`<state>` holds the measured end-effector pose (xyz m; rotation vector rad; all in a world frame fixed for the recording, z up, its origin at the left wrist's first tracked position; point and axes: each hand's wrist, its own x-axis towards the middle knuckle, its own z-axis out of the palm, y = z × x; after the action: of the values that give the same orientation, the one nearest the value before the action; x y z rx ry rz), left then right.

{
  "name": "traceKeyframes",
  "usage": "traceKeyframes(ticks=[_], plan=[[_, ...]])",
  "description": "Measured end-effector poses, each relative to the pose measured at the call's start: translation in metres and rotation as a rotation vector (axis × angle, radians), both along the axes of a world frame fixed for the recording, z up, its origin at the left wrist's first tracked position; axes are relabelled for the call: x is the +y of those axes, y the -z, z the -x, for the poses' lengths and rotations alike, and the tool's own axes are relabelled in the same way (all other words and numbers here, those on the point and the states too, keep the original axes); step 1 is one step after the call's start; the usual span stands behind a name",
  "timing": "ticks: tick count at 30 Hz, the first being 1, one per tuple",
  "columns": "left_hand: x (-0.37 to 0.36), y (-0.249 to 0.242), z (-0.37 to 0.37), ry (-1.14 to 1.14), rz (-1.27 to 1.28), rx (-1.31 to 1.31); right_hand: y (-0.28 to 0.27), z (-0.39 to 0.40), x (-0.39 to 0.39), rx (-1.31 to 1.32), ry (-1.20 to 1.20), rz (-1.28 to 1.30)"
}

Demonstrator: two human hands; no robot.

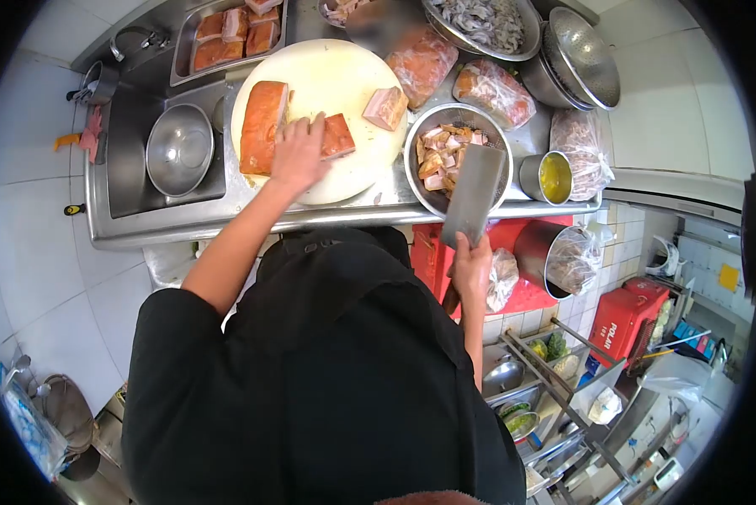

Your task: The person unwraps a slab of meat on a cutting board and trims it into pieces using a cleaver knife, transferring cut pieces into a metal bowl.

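My left hand [300, 153] rests on the round cutting board [352, 76], its fingers stretched out. It lies between a long slab of orange-skinned pork belly [262, 126] and a smaller block of pork belly [337, 138], touching the block's left side. A third pork piece [385, 108] sits at the board's right, pale side showing. My right hand [473, 268] is closed round the handle of a cleaver [475, 192], away from the board. The wide blade covers part of a perforated steel bowl [413, 172] holding cut pork pieces [445, 151].
A steel tray [178, 69] of pork blocks stands behind the sink [125, 189], which holds a metal bowl [180, 150]. Bagged meat [496, 91], stacked colanders [586, 59] and a pot with yellow liquid [554, 178] crowd the right. Below is a red cooler [428, 252].
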<state>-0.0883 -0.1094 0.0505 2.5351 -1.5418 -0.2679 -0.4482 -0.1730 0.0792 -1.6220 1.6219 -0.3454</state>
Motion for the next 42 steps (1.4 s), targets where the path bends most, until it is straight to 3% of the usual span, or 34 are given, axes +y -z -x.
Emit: traceKeyframes(ticks=[1, 4, 7, 12, 15, 18, 21, 25, 28, 35, 38, 42], plan=[[0.001, 0.005, -0.005, 0.004, 0.033, 0.051, -0.025, -0.020, 0.003, -0.067, -0.038, 0.016], [0.003, 0.009, -0.014, 0.023, 0.144, 0.202, -0.023, -0.037, 0.004, 0.011, -0.190, 0.090], [0.006, 0.002, -0.016, 0.040, 0.309, 0.385, -0.009, -0.047, 0.001, 0.010, -0.194, -0.094], [0.016, 0.008, -0.011, 0.003, 0.554, 0.613, -0.024, -0.063, -0.003, 0.065, -0.367, 0.018], [0.003, -0.012, -0.010, 0.028, 0.270, 0.411, -0.018, -0.068, -0.005, 0.146, -0.425, -0.005], [-0.009, 0.000, -0.010, 0.130, 0.071, 0.280, -0.016, -0.074, -0.005, 0.225, -0.456, -0.037], [-0.007, 0.006, 0.005, 0.154, 0.087, -0.038, -0.006, -0.076, -0.004, 0.320, -0.493, -0.054], [-0.005, -0.002, 0.042, 0.164, 0.155, 0.045, -0.004, -0.080, -0.002, 0.299, -0.456, -0.116], [-0.013, 0.028, 0.065, 0.151, 0.172, -0.146, 0.004, -0.077, -0.003, 0.300, -0.455, -0.082], [-0.024, 0.029, 0.072, 0.150, 0.102, -0.224, 0.017, -0.073, -0.009, 0.292, -0.483, -0.061], [-0.018, 0.018, 0.060, 0.225, 0.089, -0.163, 0.015, -0.073, -0.008, 0.288, -0.483, -0.071], [0.003, 0.014, 0.019, 0.282, 0.203, 0.108, 0.011, -0.075, -0.007, 0.285, -0.503, -0.093]])
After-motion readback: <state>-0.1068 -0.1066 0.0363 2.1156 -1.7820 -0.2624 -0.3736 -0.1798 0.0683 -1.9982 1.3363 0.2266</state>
